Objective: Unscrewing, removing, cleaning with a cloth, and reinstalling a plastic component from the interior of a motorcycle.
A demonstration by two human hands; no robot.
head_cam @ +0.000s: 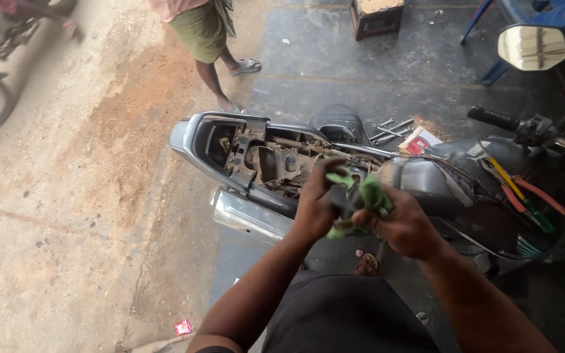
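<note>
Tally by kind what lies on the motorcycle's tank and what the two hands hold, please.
Green cloth, gripped by left hand and right hand: 1
Pliers with orange grips on tank: 1
Screwdrivers on tank: 2, as far as the view shows
Total: 4

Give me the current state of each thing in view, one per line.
Motorcycle: seat off, frame cavity exposed.
Green cloth: bunched, gripped by both hands.
Left hand: closed on cloth.
Right hand: closed on cloth.
Pliers: lying on tank.
Wrenches: loose on floor.
Mirror: mounted, upright.
</note>
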